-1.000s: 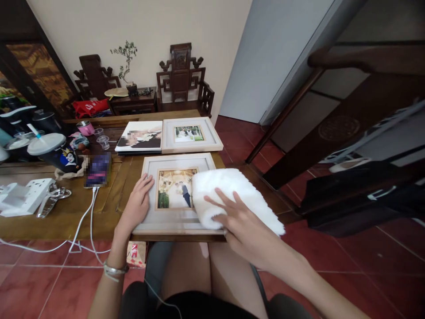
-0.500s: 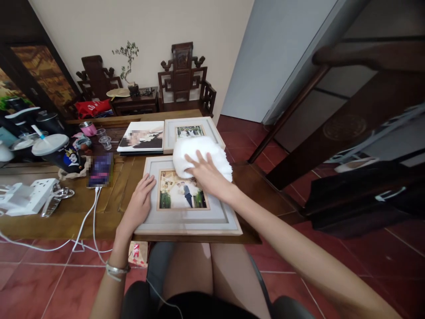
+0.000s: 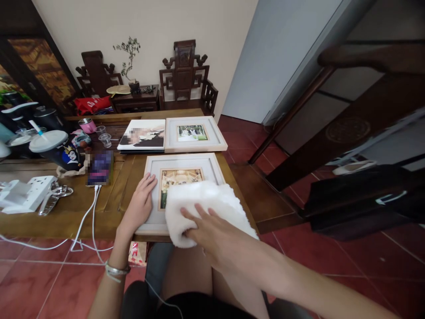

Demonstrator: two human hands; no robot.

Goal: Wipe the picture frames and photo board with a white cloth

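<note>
A framed photo (image 3: pixel 154 221) with a pale frame and grey mat lies flat at the table's near edge. My left hand (image 3: pixel 141 201) rests on its left side, fingers stretched out and nothing held. Over the frame's lower right part lies a fluffy white cloth (image 3: pixel 202 199), bunched up and reaching past the near edge. My right hand (image 3: pixel 209 228) presses on this cloth with its fingers around a fold of it. The cloth hides the right and lower part of the picture. Behind it lie a second framed photo (image 3: pixel 170 135) and a photo album (image 3: pixel 141 135), side by side.
On the wooden table (image 3: pixel 122 212) to the left are a phone (image 3: pixel 100 168) with white cables, a power strip (image 3: pixel 33 195), a lidded cup (image 3: pixel 55 148) and a pink cup (image 3: pixel 87 126). A dark wooden chair (image 3: pixel 285 164) stands on the right.
My right hand has drawn the white cloth from the frame's far right part towards me, to its near right corner. The second framed photo is now uncovered. My left hand has stayed in place.
</note>
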